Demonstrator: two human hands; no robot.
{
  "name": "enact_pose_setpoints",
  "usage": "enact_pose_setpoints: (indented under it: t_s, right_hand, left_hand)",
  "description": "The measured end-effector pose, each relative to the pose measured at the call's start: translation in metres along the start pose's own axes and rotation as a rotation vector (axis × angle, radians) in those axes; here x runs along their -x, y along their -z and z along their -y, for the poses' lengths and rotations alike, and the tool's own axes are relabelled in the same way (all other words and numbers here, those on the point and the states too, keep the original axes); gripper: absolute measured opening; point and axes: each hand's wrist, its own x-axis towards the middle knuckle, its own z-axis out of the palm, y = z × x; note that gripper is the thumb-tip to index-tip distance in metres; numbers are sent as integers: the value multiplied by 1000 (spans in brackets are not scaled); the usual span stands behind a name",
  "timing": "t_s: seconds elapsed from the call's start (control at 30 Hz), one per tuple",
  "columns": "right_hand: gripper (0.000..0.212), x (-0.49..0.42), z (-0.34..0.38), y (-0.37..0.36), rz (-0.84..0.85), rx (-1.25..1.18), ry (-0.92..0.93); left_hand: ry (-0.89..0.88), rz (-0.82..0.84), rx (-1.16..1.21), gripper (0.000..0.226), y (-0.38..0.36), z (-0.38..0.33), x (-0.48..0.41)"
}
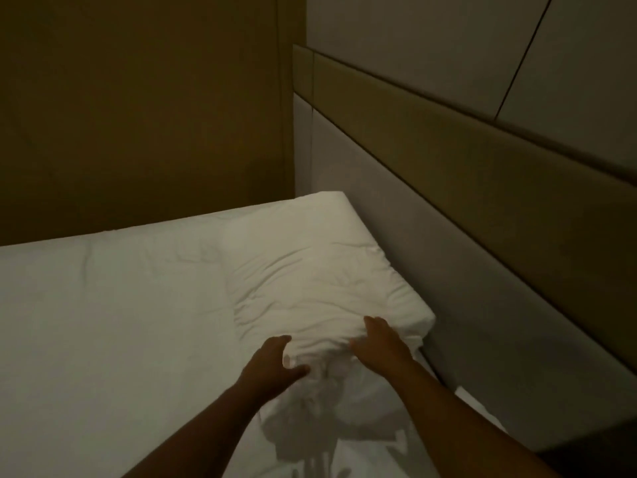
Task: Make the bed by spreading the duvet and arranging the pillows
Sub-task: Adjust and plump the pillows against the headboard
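Left grip (275,358) clutches, right grip (377,343) presses pillow (317,270) beside padded headboard (465,288).

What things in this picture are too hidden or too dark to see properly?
All in the head view:
1. The near end of the pillow is covered by the left hand and right hand.
2. The right hand's grip: its fingertips sink into the folds, so holding or just pressing is unclear.
3. The bed is cut off by the left and bottom edges.
4. The dark shape at bottom right is too dim and cropped to name.
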Motion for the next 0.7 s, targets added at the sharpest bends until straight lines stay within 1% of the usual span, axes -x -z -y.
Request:
enact_pose_setpoints:
  t_s: [0.03,0.07,0.13,0.2,0.3,0.4,0.5,0.7]
  right_hand:
    - [75,11,4,4,-7,-39,16]
    - [70,24,9,7,-20,-63,38]
    - [61,54,17,9,-37,-80,87]
    - [59,84,24,7,-35,-91,122]
    - [64,132,31,2,-46,-134,128]
    - [59,189,34,-3,-85,-150,99]
    - [54,252,31,-12,-138,-211,37]
    - [53,349,-18,-34,-187,-270,-123]
  left_hand:
    - [-23,-11,-42,95,9,-4,11]
    - [-47,-18,-85,83,16,-6,24]
    - [-77,-13,-152,72,29,-10,48]
    - [-99,-1,-201,66,39,-10,71]
    - [-151,-21,-244,60,47,-4,105]
    - [-223,-46,-256,58,49,5,140]
    - [-306,-30,-257,58,45,14,176]
    - [-453,52,-246,59,8,0,237]
